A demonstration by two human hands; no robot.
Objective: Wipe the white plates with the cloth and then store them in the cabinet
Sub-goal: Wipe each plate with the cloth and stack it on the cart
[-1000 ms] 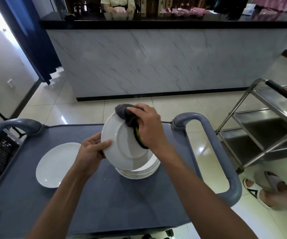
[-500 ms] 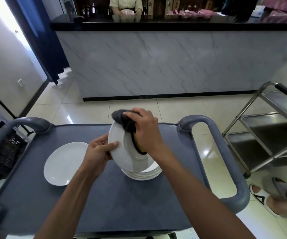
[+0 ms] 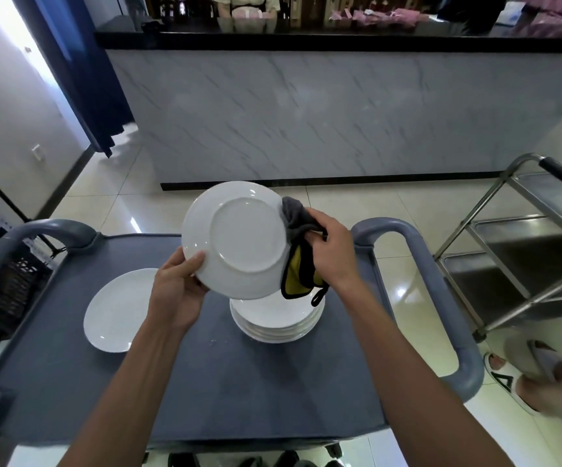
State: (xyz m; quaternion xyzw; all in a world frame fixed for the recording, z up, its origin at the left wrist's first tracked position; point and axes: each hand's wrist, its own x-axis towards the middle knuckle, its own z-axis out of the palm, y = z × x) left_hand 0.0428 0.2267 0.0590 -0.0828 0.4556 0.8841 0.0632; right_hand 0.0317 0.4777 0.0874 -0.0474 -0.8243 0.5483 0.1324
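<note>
Above the grey cart point(image 3: 205, 382), you hold one white plate point(image 3: 239, 237) tilted up so its underside and foot ring face you. Your left hand point(image 3: 175, 291) pinches its near-left rim, thumb on the back and fingers hidden behind. Your right hand point(image 3: 327, 254) is bunched round the grey-and-yellow cloth point(image 3: 298, 264), which touches the plate's right edge; whether the cloth is rubbing the hidden front face or only wrapped over the rim, you cannot tell from this angle. Directly beneath sits the stack of white plates point(image 3: 276, 320) on the cart top, and to its left, well apart, lies a single plate point(image 3: 118, 310) on its own. Judging from that layout, the lone plate is probably a finished one and the stack is probably waiting its turn, so the wiping looks to be in its early part. Nothing has gone into storage as far as the view shows, and no cabinet is visible; only the marble-fronted counter point(image 3: 323, 112) stands on the far side and a steel trolley point(image 3: 525, 247) to the right. Left to do: finish this plate, work through the stack, then carry everything to the cabinet.
</note>
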